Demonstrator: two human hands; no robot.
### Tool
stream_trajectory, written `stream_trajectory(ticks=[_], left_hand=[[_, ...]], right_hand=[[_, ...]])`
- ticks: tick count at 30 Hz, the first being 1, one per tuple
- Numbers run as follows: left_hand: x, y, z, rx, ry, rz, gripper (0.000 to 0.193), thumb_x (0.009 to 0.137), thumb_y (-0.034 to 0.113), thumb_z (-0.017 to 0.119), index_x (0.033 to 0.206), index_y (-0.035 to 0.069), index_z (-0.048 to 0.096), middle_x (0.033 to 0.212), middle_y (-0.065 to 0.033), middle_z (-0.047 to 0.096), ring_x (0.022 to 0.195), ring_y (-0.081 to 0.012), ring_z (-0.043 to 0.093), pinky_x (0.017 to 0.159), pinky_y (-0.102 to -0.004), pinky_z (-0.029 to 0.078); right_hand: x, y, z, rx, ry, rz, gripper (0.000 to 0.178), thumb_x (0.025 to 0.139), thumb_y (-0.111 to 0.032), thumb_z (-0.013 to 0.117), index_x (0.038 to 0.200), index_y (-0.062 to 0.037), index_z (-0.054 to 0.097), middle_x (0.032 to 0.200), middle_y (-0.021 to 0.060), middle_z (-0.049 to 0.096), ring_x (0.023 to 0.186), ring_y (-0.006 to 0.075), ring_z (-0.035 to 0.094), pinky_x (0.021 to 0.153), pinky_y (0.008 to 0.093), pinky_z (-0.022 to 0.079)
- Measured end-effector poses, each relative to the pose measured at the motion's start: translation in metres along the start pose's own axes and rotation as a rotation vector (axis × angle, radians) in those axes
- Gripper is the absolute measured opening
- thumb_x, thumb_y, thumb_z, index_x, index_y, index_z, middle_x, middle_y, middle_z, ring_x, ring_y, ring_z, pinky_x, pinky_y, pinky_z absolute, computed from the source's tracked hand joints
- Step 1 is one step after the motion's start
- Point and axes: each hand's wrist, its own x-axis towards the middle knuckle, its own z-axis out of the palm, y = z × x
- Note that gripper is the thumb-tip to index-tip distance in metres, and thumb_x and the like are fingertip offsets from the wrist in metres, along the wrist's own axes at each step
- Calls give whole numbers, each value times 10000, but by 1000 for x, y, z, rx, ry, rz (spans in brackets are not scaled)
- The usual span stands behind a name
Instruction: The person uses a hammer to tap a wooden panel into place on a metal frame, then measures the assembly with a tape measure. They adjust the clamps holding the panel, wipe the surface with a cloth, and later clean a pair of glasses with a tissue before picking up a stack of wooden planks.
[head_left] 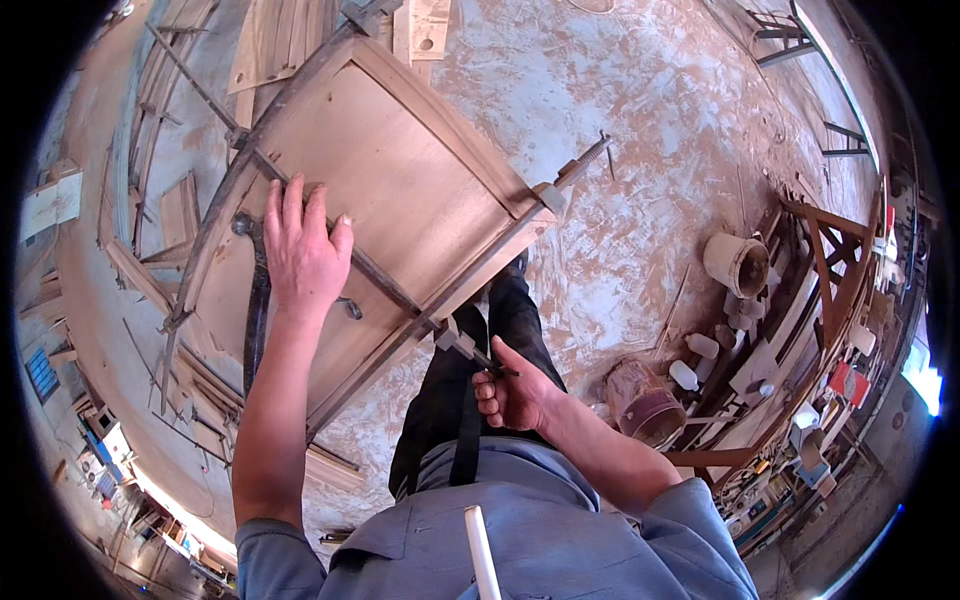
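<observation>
A framed wooden panel (420, 150), like a door or cabinet piece, lies tilted in front of me, with long metal bar clamps across it. My left hand (306, 250) rests flat on it, fingers stretched over the middle bar clamp (385, 283). Closed fingers of my right hand (522, 396) grip the screw handle (497, 364) at that clamp's near end; the palm hides part of the handle. Beside my left wrist, a dark hammer (258, 290) lies on the wood. Another clamp's screw end (583, 163) juts past the panel's right corner.
Wood boards (275, 45) lie beyond the panel, and more timber is at left. On the dusty floor (600, 90) to my right stand a pale bucket (728, 262) and a stained bucket (640, 398). White bottles (684, 376) and a cluttered shelf are beside them.
</observation>
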Motion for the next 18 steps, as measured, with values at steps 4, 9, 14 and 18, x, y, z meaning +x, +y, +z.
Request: stream_trajectory(ticks=[4,9,14,18], left_hand=[[0,0,0,11,-16,-2,447,834,181,628,1239,19,532,1370,-184,438,1287,-410,375,1069,-495,340],[-1,1,3,15,10,5,436,834,234,629,1204,16,556,1358,-183,452,1288,-418,374,1056,-498,348],[0,0,3,27,-1,15,436,836,232,625,1206,12,555,1352,-194,453,1295,-419,366,1051,-498,349],[0,3,-1,11,-28,2,451,843,196,616,1239,3,521,1365,-206,429,1296,-423,358,1072,-502,328]], right_hand=[[0,1,2,-15,47,-16,614,851,-729,458,702,-136,510,603,-2,513,543,158,445,519,291,328],[-1,0,2,-29,38,-18,607,852,-729,455,693,-145,499,602,-7,514,543,156,453,518,296,333],[4,-1,-2,-12,1,-4,614,862,-726,438,710,-135,513,603,-4,512,547,164,461,520,303,340],[4,0,-6,-20,6,-16,627,870,-725,419,739,-121,531,613,9,519,552,181,468,524,311,349]])
